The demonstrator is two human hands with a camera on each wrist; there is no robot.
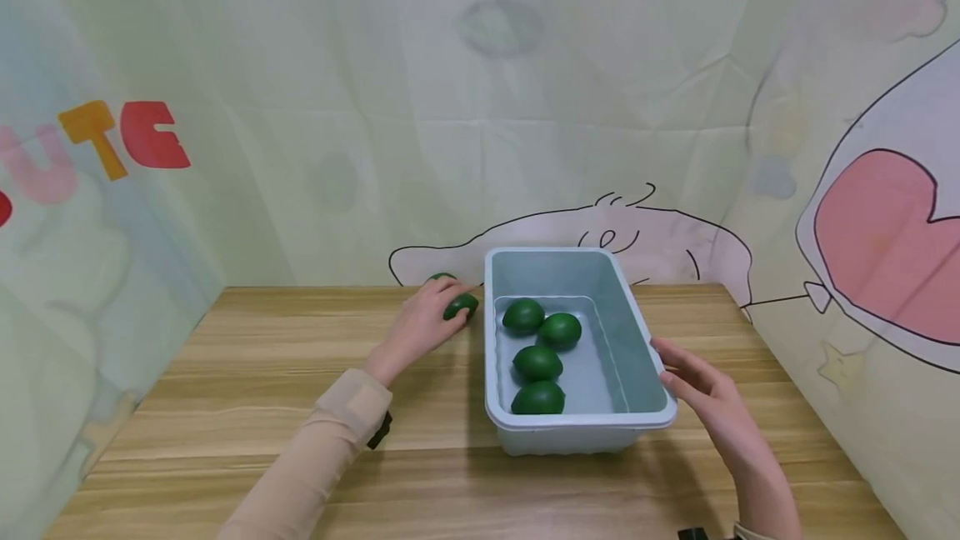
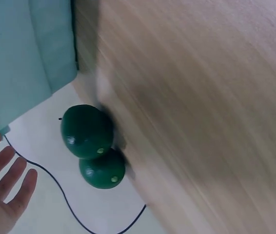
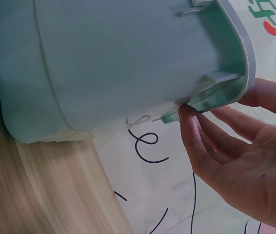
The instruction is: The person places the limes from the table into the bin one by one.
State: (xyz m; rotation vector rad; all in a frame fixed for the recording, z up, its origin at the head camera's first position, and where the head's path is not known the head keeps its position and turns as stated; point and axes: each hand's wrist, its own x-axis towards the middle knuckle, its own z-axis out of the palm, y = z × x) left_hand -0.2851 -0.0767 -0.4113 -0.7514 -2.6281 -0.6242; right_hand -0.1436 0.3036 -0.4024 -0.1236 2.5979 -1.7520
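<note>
A light blue plastic box [image 1: 581,421] stands on the table with several dark green limes [image 1: 537,363] lying in its left half. Thumb and fingers of my right hand [image 1: 712,402] pinch its right rim, with fingertips under the lip in the right wrist view. Left of the box, my left hand [image 1: 423,319] reaches over a green lime [image 1: 461,307]. Another lime [image 1: 442,277] shows just behind that hand. In the left wrist view the left fingers are spread and loosely bent, apart from the two limes [image 2: 87,131], which lie against each other near the box.
The wooden table [image 1: 247,373] ends at a printed cloth backdrop [image 1: 337,148] close behind the limes and box. More cloth hangs along both sides. A black strap piece [image 1: 380,432] shows at the left wrist.
</note>
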